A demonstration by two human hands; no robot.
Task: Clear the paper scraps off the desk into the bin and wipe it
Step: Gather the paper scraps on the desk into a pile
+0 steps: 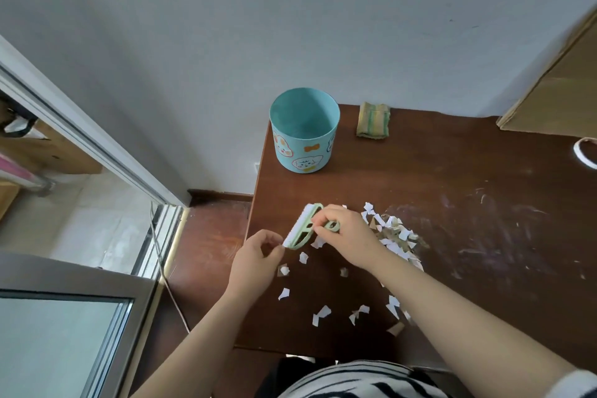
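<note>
Striped shirt [361, 381] below; right hand [342, 236] grips green brush [298, 231], left hand [258, 257] pinches its end.

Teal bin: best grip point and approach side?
Probably the near rim of the teal bin, from above and the front: it stands upright with an open mouth, the wall is close behind and the desk edge lies at its left.

No legible text anywhere, bin [310, 159] carries cartoon animal pictures only

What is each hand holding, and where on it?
The brush: right hand grips its green handle, left hand pinches the near end of its head.
</note>
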